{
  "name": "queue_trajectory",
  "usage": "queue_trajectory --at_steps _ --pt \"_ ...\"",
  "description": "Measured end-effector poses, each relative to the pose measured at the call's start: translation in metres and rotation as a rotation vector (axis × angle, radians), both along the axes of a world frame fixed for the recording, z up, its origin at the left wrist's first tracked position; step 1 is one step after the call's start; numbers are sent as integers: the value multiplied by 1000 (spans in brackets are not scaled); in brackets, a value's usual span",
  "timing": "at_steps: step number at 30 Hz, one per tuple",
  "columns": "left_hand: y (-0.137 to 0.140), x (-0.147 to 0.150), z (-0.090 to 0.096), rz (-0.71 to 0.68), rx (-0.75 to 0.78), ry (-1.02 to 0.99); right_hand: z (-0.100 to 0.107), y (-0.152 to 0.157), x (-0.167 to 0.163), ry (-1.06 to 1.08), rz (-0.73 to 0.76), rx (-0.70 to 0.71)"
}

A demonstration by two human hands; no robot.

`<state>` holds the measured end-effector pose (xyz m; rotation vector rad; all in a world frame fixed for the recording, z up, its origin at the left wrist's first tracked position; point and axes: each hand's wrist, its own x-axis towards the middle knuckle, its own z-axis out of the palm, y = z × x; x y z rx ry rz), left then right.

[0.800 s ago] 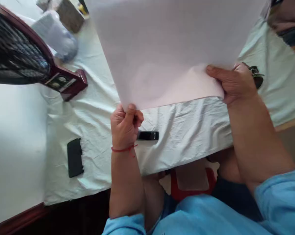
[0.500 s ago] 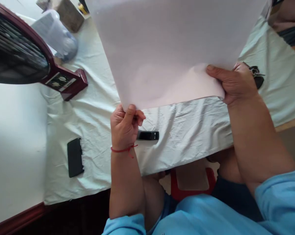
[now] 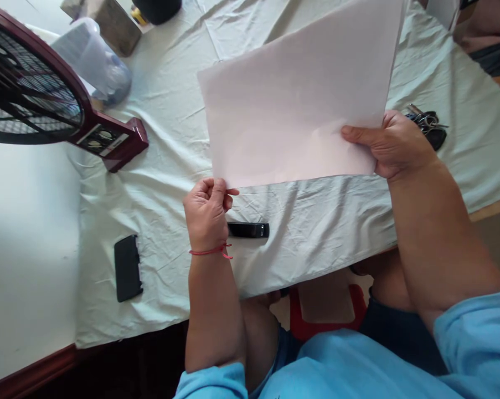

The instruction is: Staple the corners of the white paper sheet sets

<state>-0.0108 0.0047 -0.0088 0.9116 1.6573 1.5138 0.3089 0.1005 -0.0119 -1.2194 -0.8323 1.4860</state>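
Observation:
White paper sheets (image 3: 295, 111) are held above the cloth-covered table, their far edge slanting up to the right. My left hand (image 3: 208, 210) pinches the near left corner between thumb and fingers; a red string circles that wrist. At the near right corner, my right hand (image 3: 399, 141) grips the paper with its thumb on top and its other fingers underneath, mostly hidden. Just below the paper lies a black stapler-like object (image 3: 250, 230), its left end hidden behind my left hand.
A fan-like dark red table device (image 3: 117, 141) stands at the left, near a clear plastic container (image 3: 104, 66). A black flat case (image 3: 127, 268) lies on the white tablecloth (image 3: 162, 233). Keys (image 3: 428, 122) rest beside my right hand. A red stool (image 3: 299, 321) shows below the table edge.
The paper's far edge has come down and toward me, uncovering the back of the table and a dark round object there. Both hands keep their grip and have shifted slightly left.

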Motion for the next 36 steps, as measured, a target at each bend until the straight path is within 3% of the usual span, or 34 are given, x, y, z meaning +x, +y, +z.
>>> queue_trajectory --at_steps 16,22,30,36 --pt "1 4 5 15 -34 48 -5 3 3 17 -11 10" --pt "-2 4 7 -75 -190 204 -3 3 3 -63 -25 -104" --pt "-4 4 12 -131 -307 252 7 -2 2 -115 -42 -95" --pt "-6 -5 13 -200 -383 442 8 -1 2 -115 -63 -96"
